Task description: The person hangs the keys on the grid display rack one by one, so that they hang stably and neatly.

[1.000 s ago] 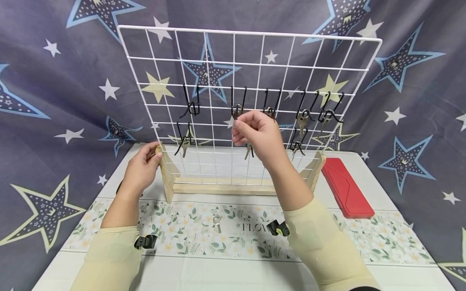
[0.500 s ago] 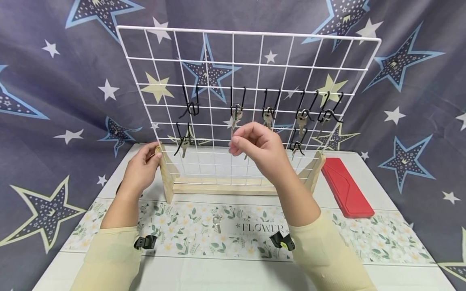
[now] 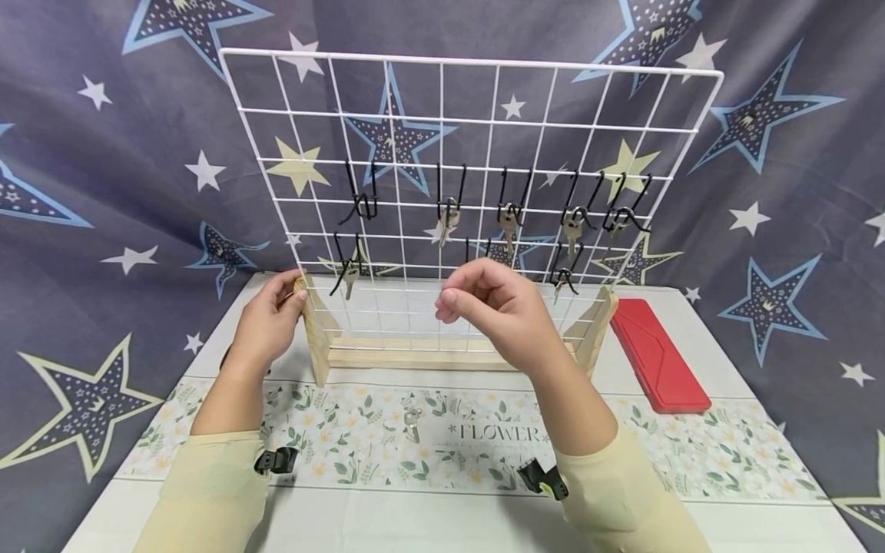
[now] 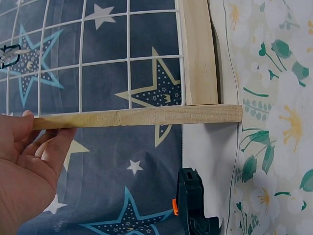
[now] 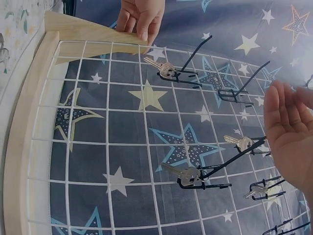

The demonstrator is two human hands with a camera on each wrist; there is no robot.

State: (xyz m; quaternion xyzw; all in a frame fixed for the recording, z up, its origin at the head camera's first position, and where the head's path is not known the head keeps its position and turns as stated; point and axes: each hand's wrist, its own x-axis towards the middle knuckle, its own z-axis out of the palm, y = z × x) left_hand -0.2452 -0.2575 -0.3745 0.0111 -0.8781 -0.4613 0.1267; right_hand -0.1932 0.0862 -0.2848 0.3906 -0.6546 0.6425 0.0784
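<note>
My left hand (image 3: pixel 266 319) grips the top of the left wooden side support (image 3: pixel 316 334), pinched between thumb and fingers in the left wrist view. In front of the white wire grid (image 3: pixel 442 61), my right hand (image 3: pixel 501 307) hovers with loosely bent fingers. Nothing shows in its fingers in the right wrist view. Above it, a key (image 3: pixel 449 216) hangs from a black double hook, and another key (image 3: pixel 509 223) hangs to its right. The upper-left hook (image 3: pixel 361 206) bears no key. My right hand hides most of the lower middle hook (image 3: pixel 477 250).
More keys hang at the right, such as one key (image 3: pixel 573 228), and on the lower-left hook (image 3: pixel 350 269). A loose key (image 3: pixel 412 425) lies on the flowered table strip (image 3: pixel 311 453). Right of the stand lies a red case (image 3: pixel 660 357). A star-patterned curtain (image 3: pixel 104 307) surrounds the table.
My right hand has drawn down and back from the upper hooks, uncovering the keys that hang there. The left hand has stayed on the wooden support.
</note>
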